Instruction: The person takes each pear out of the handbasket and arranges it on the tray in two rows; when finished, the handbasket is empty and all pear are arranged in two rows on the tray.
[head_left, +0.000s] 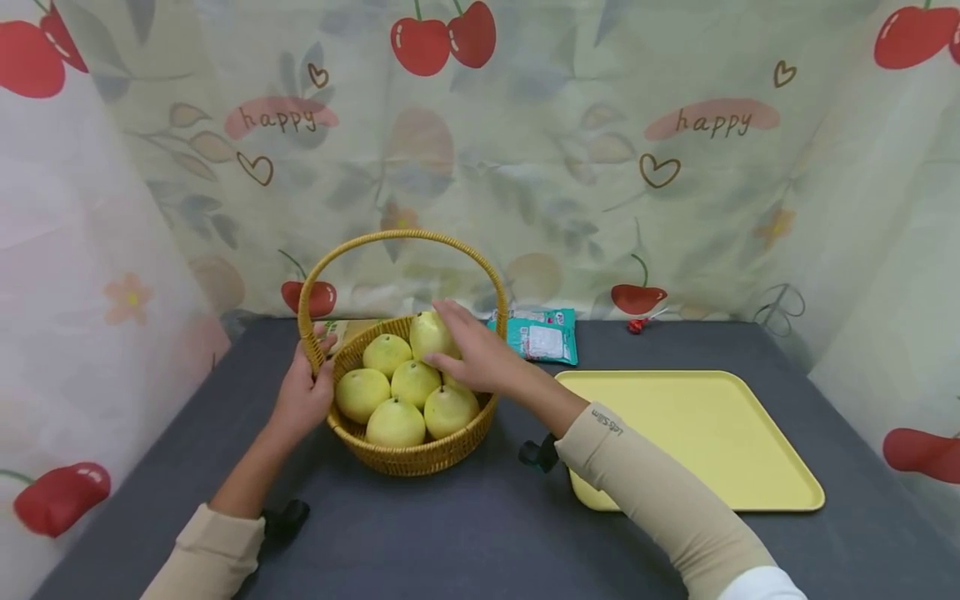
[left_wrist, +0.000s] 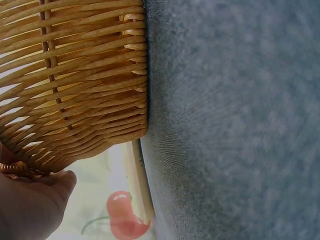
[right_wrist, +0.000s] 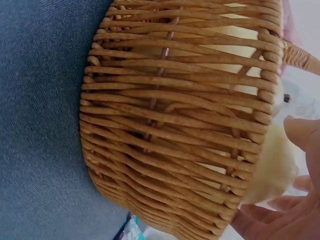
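Observation:
A woven wicker basket (head_left: 412,457) with a tall arched handle stands on the dark table, filled with several yellow-green pears (head_left: 397,423). At its left side my left hand (head_left: 303,392) grips the handle where it meets the rim. The left wrist view shows that hand (left_wrist: 35,200) low at the handle's base, beside the weave. My right hand (head_left: 483,350) reaches over the rim to the back right and holds a pear (head_left: 431,333) on top of the others. In the right wrist view, thumb and fingers lie around this pear (right_wrist: 274,167) above the rim.
A yellow tray (head_left: 690,433) lies to the right, partly beneath my right forearm. Behind the basket are teal packets (head_left: 551,336) and a flat tan item (head_left: 352,330). A small red-wrapped lollipop (head_left: 637,325) lies near the back curtain.

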